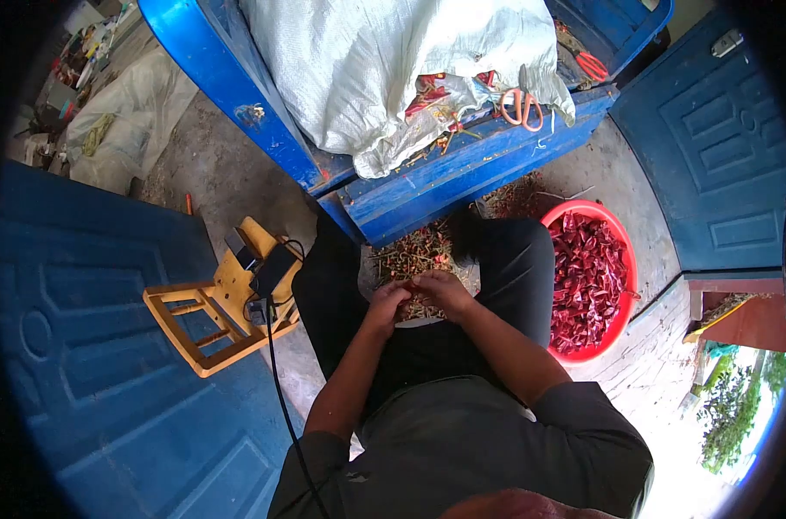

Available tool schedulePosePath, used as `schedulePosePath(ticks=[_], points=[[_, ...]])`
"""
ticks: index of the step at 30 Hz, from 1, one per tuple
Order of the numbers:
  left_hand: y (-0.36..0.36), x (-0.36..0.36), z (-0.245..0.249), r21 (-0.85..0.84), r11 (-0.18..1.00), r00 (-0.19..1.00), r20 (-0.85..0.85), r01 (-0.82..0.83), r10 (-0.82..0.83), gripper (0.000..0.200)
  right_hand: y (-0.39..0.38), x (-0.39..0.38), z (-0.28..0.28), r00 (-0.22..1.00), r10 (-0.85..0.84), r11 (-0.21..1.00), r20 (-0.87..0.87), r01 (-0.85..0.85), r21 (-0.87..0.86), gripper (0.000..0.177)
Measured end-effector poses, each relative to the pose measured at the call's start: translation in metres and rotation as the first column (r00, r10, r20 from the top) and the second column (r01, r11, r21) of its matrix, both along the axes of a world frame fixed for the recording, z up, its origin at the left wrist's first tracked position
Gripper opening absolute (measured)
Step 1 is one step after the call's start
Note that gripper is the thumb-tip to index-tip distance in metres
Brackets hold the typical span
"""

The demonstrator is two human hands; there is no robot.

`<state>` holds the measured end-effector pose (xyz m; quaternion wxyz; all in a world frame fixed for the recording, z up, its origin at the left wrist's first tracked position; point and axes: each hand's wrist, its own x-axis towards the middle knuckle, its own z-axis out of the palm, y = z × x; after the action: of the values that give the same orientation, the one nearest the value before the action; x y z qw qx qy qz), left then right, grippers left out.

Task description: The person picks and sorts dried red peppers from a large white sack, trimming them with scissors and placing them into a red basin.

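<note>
Between my knees, my left hand (pixel 388 306) and my right hand (pixel 443 292) are close together with their fingers curled in. A small dark red thing, perhaps a chili piece, shows between the fingertips; its shape is too small to make out. Below them, the floor is strewn with a pile of stems and red bits (pixel 416 253). To the right of my right leg stands a red basin (pixel 632 259) full of dark red dried chili pieces (pixel 587 281).
A blue cart (pixel 488 164) ahead bears a white woven sack (pixel 341 78), orange-handled scissors (pixel 521 111) and red-handled scissors (pixel 592 66). At the left, a wooden chair (pixel 228 290) holds black devices with a cable. Blue doors (pixel 90 329) stand on both sides.
</note>
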<state>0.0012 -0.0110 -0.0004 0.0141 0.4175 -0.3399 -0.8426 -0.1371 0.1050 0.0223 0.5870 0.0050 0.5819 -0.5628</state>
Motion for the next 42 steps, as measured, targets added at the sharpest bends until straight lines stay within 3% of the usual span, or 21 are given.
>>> schedulePosePath(ticks=[1,4,8,10,11,12,13,17,19,23,25,26,29,30,32,33,38,39,40,41,42], points=[[0.0,-0.001,0.001,0.005,1.0,1.0,-0.003,-0.001,0.001,0.019,0.0,-0.002,0.003,0.984,-0.043,0.999,0.171,0.04,0.024,0.014],[-0.001,-0.002,0.011,0.041,0.999,1.0,-0.014,-0.002,0.003,0.018,-0.001,-0.008,0.003,0.943,-0.043,0.999,0.33,0.049,-0.011,0.014],[-0.001,-0.003,0.011,0.044,0.999,0.999,0.041,-0.014,0.013,0.017,-0.003,-0.003,-0.011,0.976,-0.05,0.998,0.213,0.043,0.038,0.015],[-0.002,-0.001,-0.001,0.072,0.997,1.0,-0.004,0.013,-0.013,0.016,-0.007,0.003,-0.007,0.973,0.075,0.994,-0.219,-0.09,-0.061,0.016],[-0.001,0.001,-0.006,0.076,0.997,1.0,-0.002,0.013,-0.013,0.016,-0.006,0.005,-0.01,0.973,0.076,0.994,-0.217,-0.09,-0.057,0.016],[0.0,0.001,-0.009,0.064,0.998,1.0,0.015,0.004,-0.005,0.014,-0.006,0.006,-0.012,0.835,0.095,0.982,-0.542,-0.167,-0.085,0.016],[0.0,0.0,-0.011,0.05,0.999,1.0,0.03,-0.003,0.002,0.013,-0.006,0.006,-0.014,0.593,0.081,0.965,-0.801,-0.246,-0.085,0.016],[-0.004,-0.003,-0.006,0.096,0.992,0.996,-0.045,0.079,-0.075,0.019,-0.003,0.005,0.012,0.656,0.066,0.982,-0.752,-0.177,-0.068,0.013],[-0.003,-0.011,0.017,0.109,0.993,0.999,-0.018,0.037,-0.036,0.019,-0.003,0.001,0.04,0.21,-0.046,0.97,-0.977,-0.226,-0.095,0.017],[-0.007,-0.019,0.014,0.136,0.987,0.993,-0.092,0.091,-0.079,0.022,-0.003,-0.001,0.047,0.184,-0.156,0.971,-0.971,-0.153,-0.185,0.015],[-0.006,-0.022,0.019,0.123,0.982,0.979,-0.16,0.145,-0.124,0.025,0.002,-0.003,0.038,0.4,-0.053,0.995,-0.915,-0.055,-0.081,0.015],[-0.004,-0.024,0.022,0.13,0.981,0.979,-0.159,0.145,-0.124,0.025,0.005,-0.005,0.033,0.401,-0.047,0.996,-0.915,-0.054,-0.075,0.015],[-0.001,-0.03,0.029,0.057,0.99,0.984,-0.131,0.131,-0.123,0.028,0.015,-0.015,0.018,0.883,-0.036,0.999,-0.467,0.033,-0.015,0.02],[0.0,-0.031,0.027,0.062,0.989,0.98,-0.155,0.134,-0.123,0.028,0.014,-0.017,0.024,0.884,-0.033,0.999,-0.466,0.034,-0.007,0.02],[0.003,-0.034,0.021,0.08,0.987,0.977,-0.177,0.139,-0.123,0.028,0.011,-0.022,0.033,0.971,-0.239,0.971,0.0,0.239,0.005,0.017],[0.004,-0.037,0.019,0.046,0.989,0.978,-0.164,0.139,-0.13,0.027,0.012,-0.022,0.025,0.956,-0.287,0.958,0.057,0.287,0.014,0.017],[0.01,-0.04,0.013,0.048,0.992,0.987,-0.121,0.115,-0.109,0.027,0.017,-0.026,0.004,0.966,-0.193,0.981,-0.172,0.191,-0.03,0.019],[0.011,-0.038,0.011,0.056,0.992,0.988,-0.113,0.114,-0.107,0.027,0.017,-0.026,0.013,0.762,-0.036,0.999,-0.646,0.016,-0.037,0.016],[0.012,-0.038,0.01,0.051,0.992,0.989,-0.097,0.115,-0.11,0.027,0.013,-0.025,0.029,0.329,0.088,0.989,-0.94,-0.145,0.042,0.014],[0.01,-0.04,0.008,0.041,0.992,0.99,-0.085,0.117,-0.114,0.027,0.007,-0.021,0.046,0.192,0.075,0.993,-0.979,-0.108,0.055,0.012],[0.009,-0.043,0.008,0.046,0.992,0.99,-0.081,0.119,-0.115,0.027,0.005,-0.02,0.043,0.197,0.078,0.993,-0.977,-0.107,0.058,0.012]])
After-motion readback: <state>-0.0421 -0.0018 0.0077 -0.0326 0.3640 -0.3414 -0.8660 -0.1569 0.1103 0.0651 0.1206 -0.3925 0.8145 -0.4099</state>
